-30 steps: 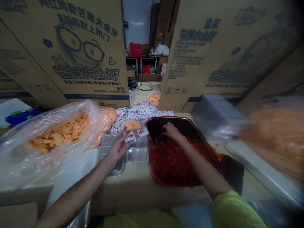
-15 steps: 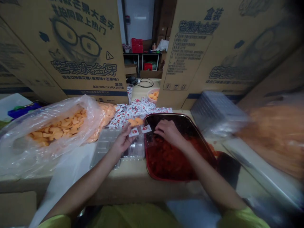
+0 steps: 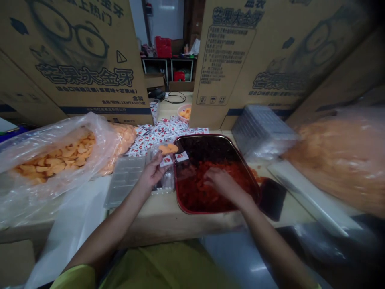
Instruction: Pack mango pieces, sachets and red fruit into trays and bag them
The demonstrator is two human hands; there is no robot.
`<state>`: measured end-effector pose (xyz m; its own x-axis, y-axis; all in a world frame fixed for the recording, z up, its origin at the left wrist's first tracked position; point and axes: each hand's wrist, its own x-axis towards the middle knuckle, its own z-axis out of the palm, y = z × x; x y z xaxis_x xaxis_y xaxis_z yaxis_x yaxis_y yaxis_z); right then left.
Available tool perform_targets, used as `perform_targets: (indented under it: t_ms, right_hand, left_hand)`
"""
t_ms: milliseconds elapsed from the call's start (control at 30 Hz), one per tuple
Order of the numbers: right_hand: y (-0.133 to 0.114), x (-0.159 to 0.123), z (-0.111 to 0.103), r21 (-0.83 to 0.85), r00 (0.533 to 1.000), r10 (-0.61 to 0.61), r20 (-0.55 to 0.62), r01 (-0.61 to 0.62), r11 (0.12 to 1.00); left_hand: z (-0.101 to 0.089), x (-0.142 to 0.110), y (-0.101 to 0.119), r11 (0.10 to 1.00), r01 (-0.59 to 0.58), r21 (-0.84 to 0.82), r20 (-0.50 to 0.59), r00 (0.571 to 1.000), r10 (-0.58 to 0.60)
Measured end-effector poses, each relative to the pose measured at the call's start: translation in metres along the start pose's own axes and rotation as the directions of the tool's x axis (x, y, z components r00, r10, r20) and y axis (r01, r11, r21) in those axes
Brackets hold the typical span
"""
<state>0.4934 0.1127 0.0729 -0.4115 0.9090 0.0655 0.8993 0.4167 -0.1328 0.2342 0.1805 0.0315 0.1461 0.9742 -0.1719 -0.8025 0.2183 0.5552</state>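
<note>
My left hand (image 3: 153, 170) is closed, its fingertips pinching orange curved candy pieces (image 3: 168, 149) and a small white sachet (image 3: 166, 161) with red print. A second sachet (image 3: 181, 156) shows just to the right, over the rim of the dark red tray (image 3: 180, 200); what supports it I cannot tell. Beneath the left hand stands a clear plastic compartment tray (image 3: 124, 176). My right hand (image 3: 222, 184) is down inside the red tray, at the wet-looking red pieces (image 3: 207, 168). Its fingers are blurred and point into the pieces, so their grip is unclear.
An open clear bag (image 3: 57, 156) of orange pieces lies left. Loose sachets (image 3: 168, 130) are heaped behind the trays. At right are stacked clear plastic trays (image 3: 264, 130) and a bulging bag (image 3: 339, 156). Tall cardboard boxes (image 3: 90, 72) wall the back; a small bowl (image 3: 184, 112) sits between.
My right hand has moved from above the tray's near-left rim down into the red pieces. My left hand keeps its hold. The view has shifted slightly.
</note>
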Motion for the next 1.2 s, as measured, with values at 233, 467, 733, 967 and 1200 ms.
perform_targets:
  t_ms: [233,467,733,967,1200]
  right_hand:
    - [0.002,-0.016,0.04,0.159,0.999,0.018,0.043,-0.024,0.987]
    - [-0.007,-0.006,0.051,0.181,0.997,0.069,0.016,-0.071,0.981]
    - [0.0,-0.014,0.048,0.289,0.994,0.073,-0.079,-0.047,0.956]
    - [-0.017,-0.019,-0.001,0.499,0.969,0.066,-0.24,0.065,0.864]
    - [-0.07,0.015,-0.016,0.526,0.96,-0.093,-0.264,0.224,0.821]
  left_hand:
    - [0.005,0.0,-0.011,0.999,-0.001,0.037,-0.006,1.0,0.001]
    - [0.009,-0.004,-0.015,0.994,-0.043,0.101,0.018,0.999,0.041]
    - [0.006,-0.002,-0.013,0.998,-0.034,0.061,0.006,0.999,0.034]
    - [0.003,-0.003,-0.018,0.997,-0.033,0.067,0.093,0.995,0.026]
    - [0.015,-0.011,-0.025,0.995,0.017,0.096,0.052,0.998,-0.022]
